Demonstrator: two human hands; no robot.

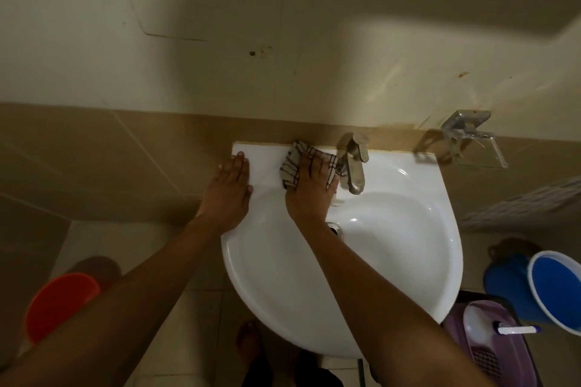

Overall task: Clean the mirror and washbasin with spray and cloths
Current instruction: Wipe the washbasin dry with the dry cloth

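A white washbasin (393,248) is fixed to the tiled wall below me. My right hand (312,188) presses a checked grey cloth (290,165) flat against the basin's back ledge, just left of the steel tap (355,163). My left hand (231,188) rests flat with straight fingers on the basin's back left corner. The drain (334,228) shows beside my right wrist. No mirror is in view. A white spray bottle (481,328) lies in a purple basket (500,364) at the lower right.
A clear soap holder (471,143) is mounted on the wall right of the tap. A blue bucket (556,289) stands on the floor at the right, an orange bucket (59,302) at the left. My bare foot (248,339) is under the basin's front.
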